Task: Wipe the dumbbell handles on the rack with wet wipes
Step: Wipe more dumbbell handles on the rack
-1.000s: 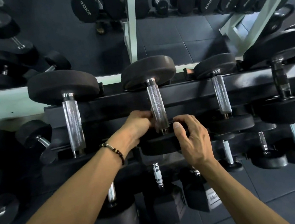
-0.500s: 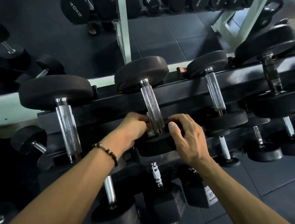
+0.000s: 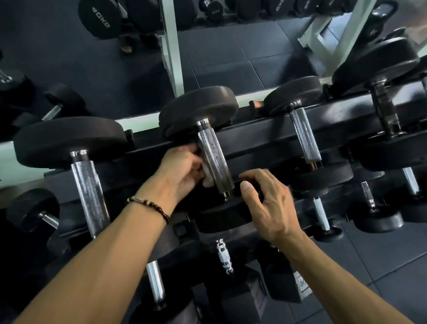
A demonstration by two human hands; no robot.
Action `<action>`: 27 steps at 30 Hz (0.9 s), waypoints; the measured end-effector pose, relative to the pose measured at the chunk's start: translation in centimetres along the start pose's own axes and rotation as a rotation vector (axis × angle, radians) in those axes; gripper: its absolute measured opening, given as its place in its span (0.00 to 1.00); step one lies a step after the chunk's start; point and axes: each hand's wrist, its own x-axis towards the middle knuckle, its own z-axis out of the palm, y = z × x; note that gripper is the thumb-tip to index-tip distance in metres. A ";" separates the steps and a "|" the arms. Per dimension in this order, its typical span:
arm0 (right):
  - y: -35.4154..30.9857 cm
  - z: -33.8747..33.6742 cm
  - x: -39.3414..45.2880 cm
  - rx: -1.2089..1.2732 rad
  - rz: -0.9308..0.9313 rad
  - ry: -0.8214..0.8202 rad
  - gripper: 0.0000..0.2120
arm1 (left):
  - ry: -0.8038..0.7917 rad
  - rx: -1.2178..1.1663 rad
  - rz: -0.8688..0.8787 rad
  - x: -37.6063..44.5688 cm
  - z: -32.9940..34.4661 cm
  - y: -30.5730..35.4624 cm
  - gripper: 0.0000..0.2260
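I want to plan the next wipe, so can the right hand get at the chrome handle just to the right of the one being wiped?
Probably yes. The right hand rests on the near head of the dumbbell being wiped, holding nothing, and the next handle stands bare and uncovered beside it. The wipe, though, is in the left hand.

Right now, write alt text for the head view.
The left hand presses a white wet wipe against the middle dumbbell's knurled handle on the rack, while the right hand rests on its near weight head.
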 end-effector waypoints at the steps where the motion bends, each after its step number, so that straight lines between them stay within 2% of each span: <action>1: 0.0 0.0 0.1 0.001 0.000 -0.004 0.22 | -0.005 -0.032 0.009 0.1 0.2 0.1 0.21; 6: 0.1 0.0 0.0 -0.007 -0.024 0.009 0.21 | -0.104 0.290 -0.056 -3.3 -0.2 -2.5 0.21; 8: 0.0 0.1 0.0 -0.003 -0.020 0.007 0.21 | -0.054 0.213 0.022 -2.3 -0.2 -1.8 0.20; 10: 0.1 0.0 0.0 -0.001 -0.025 0.001 0.21 | 0.031 0.026 0.096 0.0 0.5 0.1 0.19; 12: 0.2 -0.1 0.2 -0.003 -0.030 -0.004 0.21 | 0.013 -0.069 0.124 1.2 0.8 0.7 0.21; 16: 0.2 0.1 0.1 0.013 -0.040 0.023 0.19 | -0.092 0.172 0.052 -1.4 -0.4 -1.4 0.20; 18: 0.1 0.1 0.1 0.013 -0.040 0.030 0.19 | -0.025 0.158 0.096 -1.5 0.0 -1.1 0.19; 21: 0.1 0.0 0.1 0.016 -0.030 0.013 0.21 | 0.161 -0.067 0.202 0.5 1.4 0.9 0.23; 23: 0.2 -0.1 0.2 0.022 -0.018 0.001 0.21 | 0.209 -0.066 0.189 0.8 1.8 0.4 0.24; 25: 0.3 0.0 0.2 0.028 -0.016 0.017 0.20 | 0.132 0.090 0.089 -0.2 1.4 -1.5 0.19; 27: 0.2 0.1 0.1 0.018 -0.034 0.034 0.18 | -0.046 0.238 -0.072 -2.1 0.9 -2.7 0.13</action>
